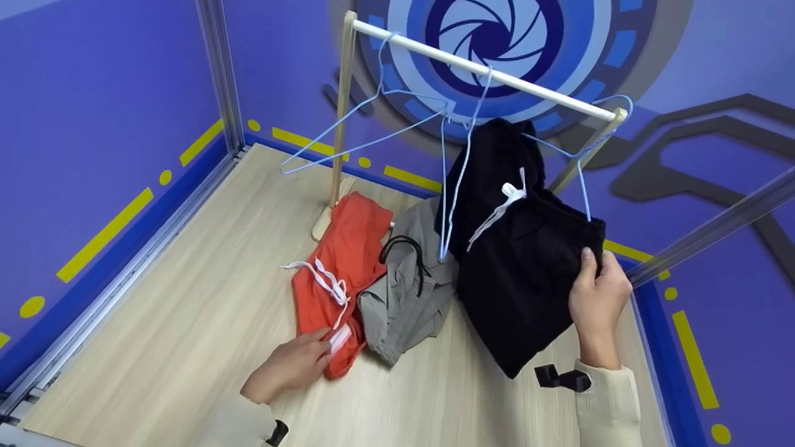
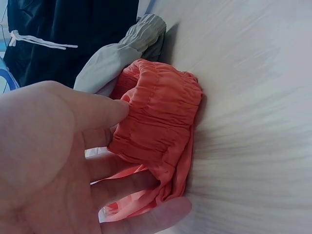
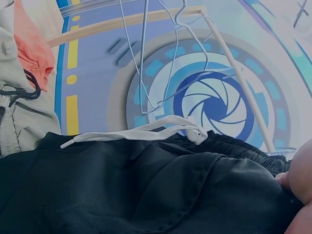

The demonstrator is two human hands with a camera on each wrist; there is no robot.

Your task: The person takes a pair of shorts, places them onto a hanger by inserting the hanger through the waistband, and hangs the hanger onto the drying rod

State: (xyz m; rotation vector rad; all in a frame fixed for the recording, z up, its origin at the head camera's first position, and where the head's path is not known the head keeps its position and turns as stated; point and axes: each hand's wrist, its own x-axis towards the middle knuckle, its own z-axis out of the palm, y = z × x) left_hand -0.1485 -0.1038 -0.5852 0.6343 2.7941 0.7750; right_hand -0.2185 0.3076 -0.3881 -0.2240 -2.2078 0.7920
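Observation:
At the right, black shorts (image 1: 528, 273) with a white drawstring (image 1: 510, 194) hang from a blue hanger (image 1: 582, 155), whose end runs down behind the waistband. My right hand (image 1: 599, 298) pinches the waistband's right corner, thumb in front; in the right wrist view only part of that hand shows at the edge. Orange-red shorts (image 1: 345, 248) with a white drawstring lie on the left of the pile. My left hand (image 1: 295, 363) holds their near end, and in the left wrist view its thumb presses the gathered elastic band (image 2: 156, 107). Grey shorts (image 1: 410, 285) with a black cord lie between the two.
A wooden rack (image 1: 484, 65) with a white bar stands at the back. Two more blue wire hangers, a left hanger (image 1: 366, 99) and a middle hanger (image 1: 466, 161), hang from it in front of the garments. Blue walls and a metal post (image 1: 223, 74) border the wood-grain table (image 1: 186, 298).

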